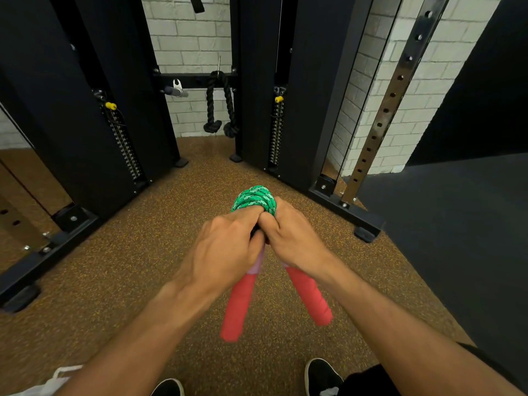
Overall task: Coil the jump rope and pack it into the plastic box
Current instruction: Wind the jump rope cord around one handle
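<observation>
Speckled brown floor [143, 267] spreads out in front of me. Far ahead, two black machine columns [57, 110] [308, 95] flank a white brick wall [185, 38], each with a weight stack [125, 150] [276, 132] and a yellow pin [111, 105] [279, 99]. A thick black rope [220, 104] hangs from the crossbar [197, 80] between them. To the right stand a steel post with holes [391, 101] and a dark mat [457, 238]. Near me are my black shoes [321, 372] [170, 388]; something white [54, 381] lies near left.

Upper ends of red handles [240, 304]: hidden under left hand [225, 247] and right hand [291, 238]. Cut off by bottom edge: black shoes [323, 375], white object [54, 381].
</observation>
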The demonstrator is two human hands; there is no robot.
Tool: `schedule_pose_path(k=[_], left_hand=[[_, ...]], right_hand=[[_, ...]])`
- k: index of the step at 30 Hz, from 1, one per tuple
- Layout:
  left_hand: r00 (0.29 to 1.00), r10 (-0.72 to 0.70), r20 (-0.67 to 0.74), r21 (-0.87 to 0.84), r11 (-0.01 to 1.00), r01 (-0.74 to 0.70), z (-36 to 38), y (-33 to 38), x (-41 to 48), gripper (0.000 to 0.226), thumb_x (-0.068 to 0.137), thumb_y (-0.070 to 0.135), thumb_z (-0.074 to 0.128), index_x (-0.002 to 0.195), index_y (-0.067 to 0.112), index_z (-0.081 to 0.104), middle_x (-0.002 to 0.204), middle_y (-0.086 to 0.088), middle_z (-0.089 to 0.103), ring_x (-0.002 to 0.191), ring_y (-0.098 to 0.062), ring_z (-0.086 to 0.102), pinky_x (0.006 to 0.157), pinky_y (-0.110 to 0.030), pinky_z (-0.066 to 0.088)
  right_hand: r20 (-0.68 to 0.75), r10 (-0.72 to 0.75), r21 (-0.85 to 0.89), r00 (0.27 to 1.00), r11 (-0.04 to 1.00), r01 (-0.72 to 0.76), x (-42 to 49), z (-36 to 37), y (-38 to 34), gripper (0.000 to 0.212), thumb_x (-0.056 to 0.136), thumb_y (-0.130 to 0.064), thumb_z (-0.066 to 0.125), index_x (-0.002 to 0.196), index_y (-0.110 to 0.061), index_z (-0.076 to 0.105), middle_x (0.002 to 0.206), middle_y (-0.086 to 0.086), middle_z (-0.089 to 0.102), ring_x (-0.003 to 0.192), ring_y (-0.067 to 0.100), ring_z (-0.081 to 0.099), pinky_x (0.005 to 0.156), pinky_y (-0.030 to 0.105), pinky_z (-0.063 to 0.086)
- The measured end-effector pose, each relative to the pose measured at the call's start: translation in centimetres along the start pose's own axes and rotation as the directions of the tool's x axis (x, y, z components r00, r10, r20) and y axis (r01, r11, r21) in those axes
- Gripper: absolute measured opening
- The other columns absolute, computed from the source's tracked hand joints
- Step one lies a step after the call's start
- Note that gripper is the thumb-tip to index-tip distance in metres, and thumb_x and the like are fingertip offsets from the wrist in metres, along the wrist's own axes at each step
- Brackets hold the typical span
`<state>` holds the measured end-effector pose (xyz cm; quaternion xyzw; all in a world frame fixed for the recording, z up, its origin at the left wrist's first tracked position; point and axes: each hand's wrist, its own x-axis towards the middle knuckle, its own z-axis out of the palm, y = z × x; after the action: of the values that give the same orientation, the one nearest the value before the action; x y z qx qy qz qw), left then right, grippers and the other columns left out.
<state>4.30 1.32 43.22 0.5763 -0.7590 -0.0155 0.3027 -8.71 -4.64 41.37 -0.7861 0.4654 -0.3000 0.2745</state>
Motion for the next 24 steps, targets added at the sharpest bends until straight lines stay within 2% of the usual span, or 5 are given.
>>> schedule_pose_path(k=[6, 10, 12, 15, 24], left_hand=[[0.968, -0.035, -0.249, -0.069, 0.997, 0.018, -0.2, -1.1, 0.2, 0.042, 0.081, 0.055, 0.070, 0.111, 0.028, 0.060, 0.106, 0.012, 0.067, 0.088, -0.003, 0.066, 0.066, -0.034, 0.058], [0.878, -0.448, 0.171, -0.636, 0.630, 0.446, 0.7, -1.9, 1.1, 0.100, 0.064, 0.077, 0.066, 0.147, 0.036, 0.030, 0.138, 0.005, 0.053, 0.116, -0.008, 0.058, 0.091, -0.036, 0.051], [0.832, -0.444, 0.333, -0.737, 0.428, 0.524, 1.5, -1.9, 1.1, 0.080, 0.077, 0.069, 0.064, 0.142, 0.028, 0.043, 0.133, -0.001, 0.061, 0.111, -0.014, 0.064, 0.082, -0.032, 0.055], [0.825, -0.459, 0.331, -0.766, 0.379, 0.519, 2.0, -0.9, 1.2, 0.036, 0.098, 0.045, 0.048, 0.119, 0.018, 0.062, 0.113, -0.004, 0.071, 0.100, -0.016, 0.069, 0.074, -0.029, 0.056], [0.726, -0.526, 0.443, -0.785, 0.163, 0.597, 1.5, -0.4, 0.0, 0.055, 0.083, 0.056, 0.064, 0.123, 0.019, 0.055, 0.103, 0.001, 0.073, 0.076, -0.009, 0.070, 0.065, -0.030, 0.055]], right_hand=[[0.099, 0.262, 0.374, 0.960, 0.884, -0.279, 0.0, -2.1, 0.4, 0.026, 0.095, -0.027, 0.048, 0.086, -0.004, 0.055, 0.072, 0.005, 0.050, 0.061, 0.016, 0.045, 0.051, 0.032, 0.037], [0.227, 0.232, 0.500, 0.946, 0.805, -0.317, -0.6, -2.4, -0.4, 0.033, 0.095, -0.022, 0.048, 0.099, 0.010, 0.058, 0.081, 0.013, 0.057, 0.067, 0.023, 0.047, 0.056, 0.033, 0.038], [0.270, 0.223, 0.580, 0.937, 0.739, -0.343, -0.9, -2.3, -0.7, 0.020, 0.097, -0.014, 0.048, 0.089, -0.002, 0.062, 0.075, 0.006, 0.061, 0.059, 0.014, 0.051, 0.053, 0.025, 0.041], [0.294, 0.255, 0.630, 0.921, 0.673, -0.388, -1.3, -2.2, -1.0, 0.020, 0.094, -0.011, 0.051, 0.077, -0.014, 0.059, 0.060, -0.004, 0.059, 0.050, 0.007, 0.049, 0.047, 0.020, 0.039], [0.156, 0.315, 0.799, 0.936, 0.517, -0.307, -1.2, 0.5, -1.2, 0.021, 0.097, -0.002, 0.046, 0.085, -0.009, 0.063, 0.062, -0.005, 0.066, 0.057, 0.005, 0.060, 0.050, 0.018, 0.047]])
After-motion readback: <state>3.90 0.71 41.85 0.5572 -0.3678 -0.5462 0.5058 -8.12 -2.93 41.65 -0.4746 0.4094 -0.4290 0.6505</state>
